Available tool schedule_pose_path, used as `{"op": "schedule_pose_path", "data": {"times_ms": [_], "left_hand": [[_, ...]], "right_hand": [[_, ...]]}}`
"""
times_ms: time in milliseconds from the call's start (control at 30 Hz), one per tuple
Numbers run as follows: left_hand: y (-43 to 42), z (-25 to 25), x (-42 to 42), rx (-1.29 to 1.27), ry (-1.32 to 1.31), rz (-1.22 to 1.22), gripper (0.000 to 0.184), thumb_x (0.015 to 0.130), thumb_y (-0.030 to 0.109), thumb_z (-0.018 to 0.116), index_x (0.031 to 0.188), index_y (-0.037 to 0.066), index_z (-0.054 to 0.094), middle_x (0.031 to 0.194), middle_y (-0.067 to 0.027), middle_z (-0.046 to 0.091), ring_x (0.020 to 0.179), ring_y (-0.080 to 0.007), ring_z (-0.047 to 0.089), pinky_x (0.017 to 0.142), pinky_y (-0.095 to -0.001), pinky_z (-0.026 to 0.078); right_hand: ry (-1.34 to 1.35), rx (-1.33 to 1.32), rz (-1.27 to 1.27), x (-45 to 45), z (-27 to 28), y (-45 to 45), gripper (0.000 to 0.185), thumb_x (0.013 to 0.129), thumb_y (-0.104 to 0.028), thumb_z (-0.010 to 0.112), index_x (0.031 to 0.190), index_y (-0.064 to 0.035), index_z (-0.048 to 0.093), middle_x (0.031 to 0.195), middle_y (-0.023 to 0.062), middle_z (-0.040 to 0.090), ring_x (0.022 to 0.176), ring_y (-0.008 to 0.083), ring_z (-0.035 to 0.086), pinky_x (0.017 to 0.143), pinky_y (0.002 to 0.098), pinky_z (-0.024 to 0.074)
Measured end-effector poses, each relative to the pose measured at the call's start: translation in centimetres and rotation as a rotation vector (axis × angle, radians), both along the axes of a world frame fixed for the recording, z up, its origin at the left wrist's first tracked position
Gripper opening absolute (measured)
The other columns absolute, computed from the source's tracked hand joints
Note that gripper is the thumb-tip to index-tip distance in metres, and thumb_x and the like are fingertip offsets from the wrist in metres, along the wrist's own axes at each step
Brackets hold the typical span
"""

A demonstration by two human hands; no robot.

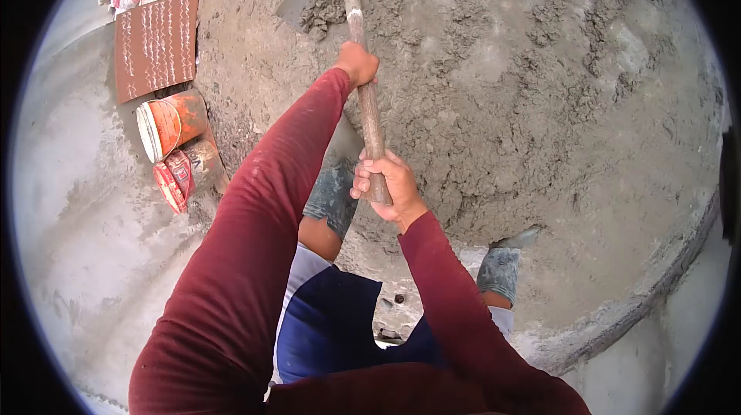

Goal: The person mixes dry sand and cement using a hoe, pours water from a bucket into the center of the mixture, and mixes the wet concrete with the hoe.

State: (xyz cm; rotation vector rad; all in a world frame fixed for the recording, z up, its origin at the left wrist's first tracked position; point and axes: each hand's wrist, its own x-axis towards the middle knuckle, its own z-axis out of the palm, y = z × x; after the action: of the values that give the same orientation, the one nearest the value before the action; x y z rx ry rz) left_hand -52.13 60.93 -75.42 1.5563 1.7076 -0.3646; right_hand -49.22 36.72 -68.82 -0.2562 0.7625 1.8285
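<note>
A hoe (371, 122) with a wooden handle lies lengthwise in front of me, its wide metal blade at the top left of the head view. Grey wet mortar clings to the blade. My left hand (358, 65) is wrapped round the upper handle, nearer the blade. Close to the handle's lower end, my right hand (391, 185) grips it with curled fingers. Under and around the blade spreads wet grey mortar (478, 129), lumpy in the middle and smoother toward the right.
At left stand an orange bucket (176, 123) and a red-and-white container (176, 181) lying tilted. Behind them is a brown sheet (157, 46) with white marks. My boots (332, 191) stand in the mortar. A raised rim (641, 303) curves along the lower right.
</note>
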Motion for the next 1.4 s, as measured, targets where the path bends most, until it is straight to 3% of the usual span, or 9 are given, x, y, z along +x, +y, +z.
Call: {"op": "schedule_pose_path", "data": {"times_ms": [300,467,567,700,933,1100,1133,1167,1400], "left_hand": [[-32.0,-2.1,3.8,-0.536,-0.219,0.369,0.053,0.091,0.007,0.058,0.123,-0.025,0.03,0.089,-0.025,0.063,0.067,-0.0303,0.07,0.056,-0.0412,0.058],[-45.5,9.8,3.5,-0.698,-0.408,0.681,0.038,0.095,0.012,0.062,0.12,0.001,0.035,0.104,-0.0165,0.05,0.077,-0.025,0.064,0.06,-0.0427,0.059],[-47.9,18.6,3.3,-1.149,-0.468,0.856,0.044,0.1,0.013,0.063,0.128,0.006,0.03,0.122,-0.0138,0.05,0.114,-0.0284,0.063,0.1,-0.0548,0.053],[-48.9,22.0,3.7,-1.291,-0.618,0.825,0.044,0.102,0.011,0.06,0.133,0.008,0.028,0.13,-0.0127,0.051,0.125,-0.0281,0.057,0.11,-0.0536,0.046],[-15.0,12.8,8.7,-0.219,-0.911,0.096,0.05,0.098,0.012,0.058,0.138,0.002,0.03,0.116,-0.0113,0.056,0.105,-0.0181,0.059,0.093,-0.0364,0.05],[13.4,3.3,14.9,0.481,0.022,-0.412,0.067,0.096,0.023,0.058,0.141,-0.018,0.031,0.116,-0.0349,0.065,0.11,-0.0451,0.067,0.093,-0.0467,0.052],[16.3,1.3,15.6,0.375,0.459,-1.061,0.055,0.095,0.021,0.058,0.137,-0.011,0.045,0.118,-0.03,0.067,0.111,-0.0429,0.067,0.094,-0.047,0.051],[17.8,-0.3,15.7,0.212,0.907,-1.695,0.046,0.095,0.02,0.057,0.134,-0.004,0.06,0.119,-0.025,0.069,0.113,-0.0406,0.067,0.095,-0.0474,0.05],[8.5,-6.5,11.4,0.222,0.495,-1.501,0.018,0.089,0.018,0.064,0.097,0.008,0.077,0.094,-0.0188,0.075,0.094,-0.038,0.073,0.085,-0.0477,0.051]], "right_hand": [[-0.288,-0.338,0.331,8.7,8.5,-26.4,0.018,0.087,-0.006,0.059,0.103,-0.0055,0.049,0.079,0.0072,0.055,0.064,0.019,0.058,0.061,0.038,0.0514],[-0.566,-0.207,0.672,12.3,18.7,-38.8,0.018,0.087,-0.006,0.061,0.101,-0.0021,0.051,0.078,0.0076,0.06,0.063,0.0151,0.062,0.059,0.0301,0.0508],[-0.62,-0.211,1.04,15.0,24.7,-45.7,0.026,0.082,-0.013,0.072,0.101,-0.0012,0.057,0.074,0.0078,0.064,0.063,0.0152,0.061,0.061,0.0317,0.0497],[-1.038,0.051,1.422,19.0,25.4,-48.2,0.033,0.079,-0.015,0.077,0.105,-0.0028,0.062,0.077,0.0097,0.067,0.07,0.0181,0.066,0.071,0.0327,0.0527],[-0.683,0.193,0.311,12.8,4.0,-14.8,0.036,0.084,-0.001,0.063,0.116,-0.0022,0.047,0.08,0.0069,0.058,0.064,0.0166,0.059,0.06,0.0344,0.0504],[-0.303,0.37,-0.246,9.9,-5.8,21.0,0.018,0.086,-0.005,0.058,0.102,-0.0038,0.049,0.078,0.0086,0.055,0.065,0.0214,0.058,0.064,0.0443,0.0515],[-0.235,0.335,-0.282,9.2,-7.7,25.6,0.012,0.087,-0.009,0.06,0.093,-0.0035,0.052,0.08,0.0085,0.057,0.066,0.0215,0.059,0.066,0.0455,0.0519],[-0.304,0.016,-0.272,9.9,-4.9,27.7,0.011,0.087,-0.012,0.061,0.088,-0.0038,0.053,0.079,0.0079,0.058,0.065,0.0215,0.059,0.067,0.0457,0.0524],[-0.26,0.048,-0.146,6.7,-10.3,13.1,0.013,0.086,-0.007,0.058,0.098,-0.0033,0.052,0.078,0.0084,0.055,0.064,0.0217,0.058,0.059,0.0448,0.0496]]}}
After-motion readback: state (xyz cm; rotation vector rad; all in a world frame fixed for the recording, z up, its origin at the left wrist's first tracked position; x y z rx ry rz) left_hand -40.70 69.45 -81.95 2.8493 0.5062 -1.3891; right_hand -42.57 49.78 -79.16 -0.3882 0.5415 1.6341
